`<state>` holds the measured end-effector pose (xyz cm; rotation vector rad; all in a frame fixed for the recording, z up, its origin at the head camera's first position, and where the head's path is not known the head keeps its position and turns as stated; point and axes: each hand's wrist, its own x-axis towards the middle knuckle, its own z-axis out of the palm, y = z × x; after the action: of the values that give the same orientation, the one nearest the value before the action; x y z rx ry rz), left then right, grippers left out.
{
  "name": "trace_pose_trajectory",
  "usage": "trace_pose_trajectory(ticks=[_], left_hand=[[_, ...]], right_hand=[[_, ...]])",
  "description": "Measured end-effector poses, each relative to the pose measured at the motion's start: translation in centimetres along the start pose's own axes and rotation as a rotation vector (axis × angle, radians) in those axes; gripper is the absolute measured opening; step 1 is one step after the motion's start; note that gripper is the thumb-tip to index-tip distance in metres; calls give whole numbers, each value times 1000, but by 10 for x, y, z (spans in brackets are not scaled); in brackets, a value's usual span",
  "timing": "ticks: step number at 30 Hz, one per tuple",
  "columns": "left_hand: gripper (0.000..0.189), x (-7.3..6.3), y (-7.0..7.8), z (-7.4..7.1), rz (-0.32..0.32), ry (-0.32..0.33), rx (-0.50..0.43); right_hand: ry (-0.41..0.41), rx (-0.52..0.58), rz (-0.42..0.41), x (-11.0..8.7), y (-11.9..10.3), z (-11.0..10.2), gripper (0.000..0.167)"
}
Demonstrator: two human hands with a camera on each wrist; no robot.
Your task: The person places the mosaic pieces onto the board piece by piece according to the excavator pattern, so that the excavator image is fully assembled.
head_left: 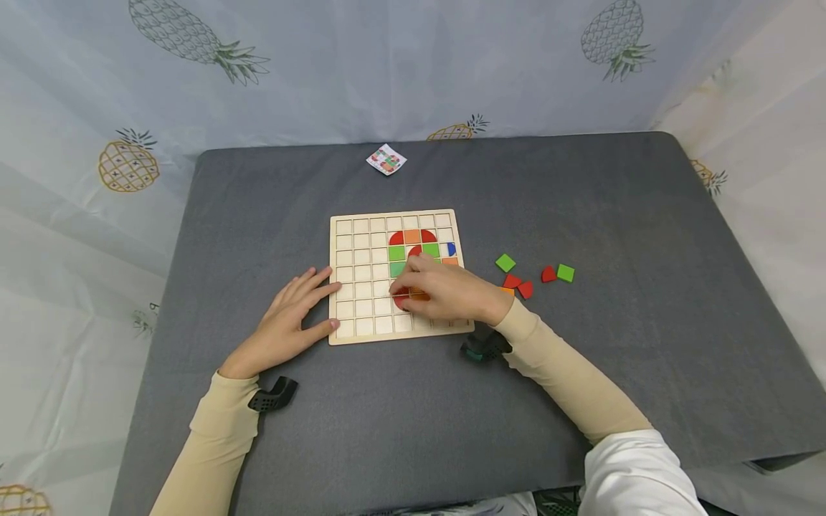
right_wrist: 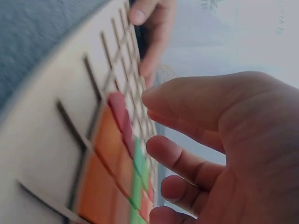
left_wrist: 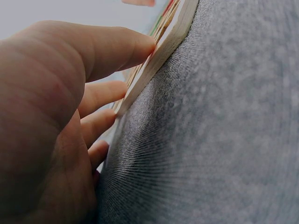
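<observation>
Across the grey surface (head_left: pixel 645 215) I see a gridded wooden board (head_left: pixel 362 289), its left edge touched by the left hand (head_left: pixel 284 322), fingers spread. The right hand (head_left: pixel 445 288) bends over red pieces (right_wrist: pixel 120 112) near the board's middle; whether its grip pinches one, I cannot tell.

Pale pineapple-print curtains (head_left: pixel 387 79) behind and beside, grey cloth-covered table (head_left: pixel 613 215), soft light

The head view looks forward and down over the table (head_left: pixel 387 430); both wrist views, low and close, share the board (head_left: pixel 363 272).
</observation>
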<state>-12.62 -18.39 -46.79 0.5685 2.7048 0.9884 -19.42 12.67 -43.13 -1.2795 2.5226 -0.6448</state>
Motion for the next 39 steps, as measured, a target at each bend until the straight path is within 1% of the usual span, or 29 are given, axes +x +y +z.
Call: trace_pose_trajectory(ticks=[5,8,12,16,20,23,25,27,30,32,36,39], left_hand=[[64,0,0,0,6,2,-2],[64,0,0,0,10,5,-1],[62,0,0,1,22,11,-7],[61,1,-1,2,28,21,-13],[61,2,0,2,30,17,-5],[62,1,0,0,27,7,8],[62,1,0,-3,29,17,8],[62,1,0,-7,26,23,7],[61,2,0,-9,27,18,2],[61,3,0,-8,25,2,5],[62,3,-1,-5,11,-11,-1],[62,3,-3,-4,0,-7,-8]], right_hand=[[66,14,24,-4,4,-12,19],[89,25,38,-6,5,-18,19],[95,23,42,-7,8,-22,20],[95,16,64,-8,10,-26,22],[84,28,116,-12,12,-35,25],[90,37,162,-18,13,-48,27],[122,39,176,-21,13,-59,27],[179,37,185,-25,14,-71,26],[260,36,215,-35,19,-84,26],[296,39,249,-43,24,-89,26],[292,41,314,-54,34,-93,26],[246,44,378,-56,41,-95,27]])
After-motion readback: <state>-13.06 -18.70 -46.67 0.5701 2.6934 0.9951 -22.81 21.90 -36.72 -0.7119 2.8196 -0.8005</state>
